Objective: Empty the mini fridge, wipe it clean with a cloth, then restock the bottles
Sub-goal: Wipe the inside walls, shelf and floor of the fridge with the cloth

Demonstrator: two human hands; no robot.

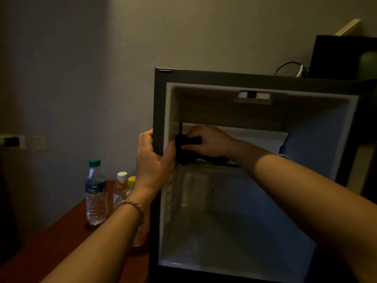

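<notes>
Gripping the left front edge of the open mini fridge [161, 103], the left hand [152, 158] has its fingers curled round the dark outer frame and its thumb on the pale inner rim. A braided bracelet [132, 207] sits on that wrist. At 3 o'clock from this hand, the right hand [208, 142] reaches inside the cabinet, its fingers closed on a bunched dark cloth [187, 148] pressed against the left end of the white shelf [255, 137]. Below the shelf, the lower compartment shows bare white walls and floor. Outside, at 9 o'clock from the fridge, three bottles stand on a reddish table [51, 242]: a clear water bottle [96, 193] with a green cap, a white-capped bottle [120, 184] behind it, and a yellow-capped bottle [130, 188] partly hidden by the left forearm.
</notes>
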